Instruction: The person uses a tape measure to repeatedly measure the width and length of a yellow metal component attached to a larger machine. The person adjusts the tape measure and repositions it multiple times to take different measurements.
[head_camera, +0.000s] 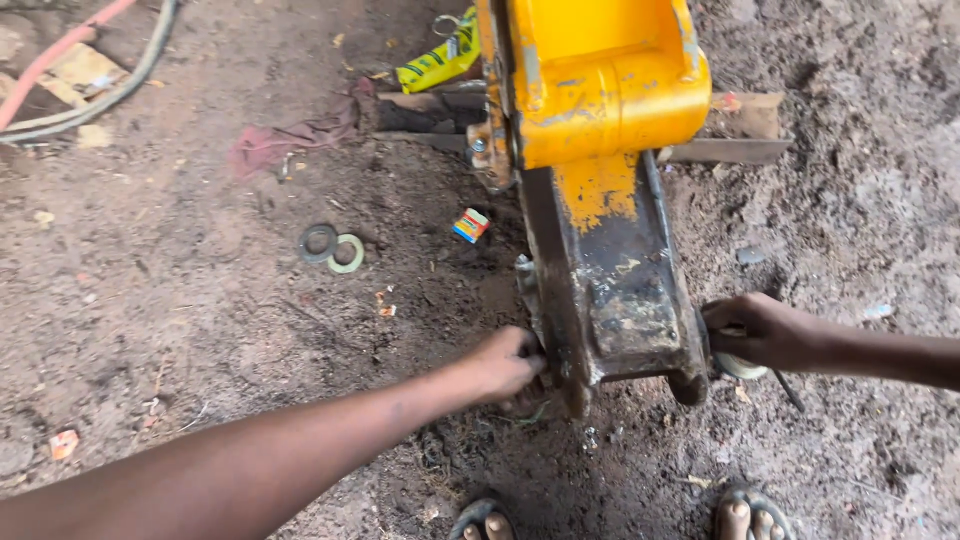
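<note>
Fig.: L hand (508, 362) curled vs. the left face of the yellow-and-black bracket (605, 240) at its near end; what it pinches can't be told. R hand (760, 332) opposite, closed on a pale round part (741, 366). Bracket's long axis runs away from viewer; both hands equally near. Beyond: two washers (333, 248) on dirt.

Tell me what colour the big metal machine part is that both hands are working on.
Yellow on top, dark grimy bare metal lower down on the machine part; seen in the head view.
</note>
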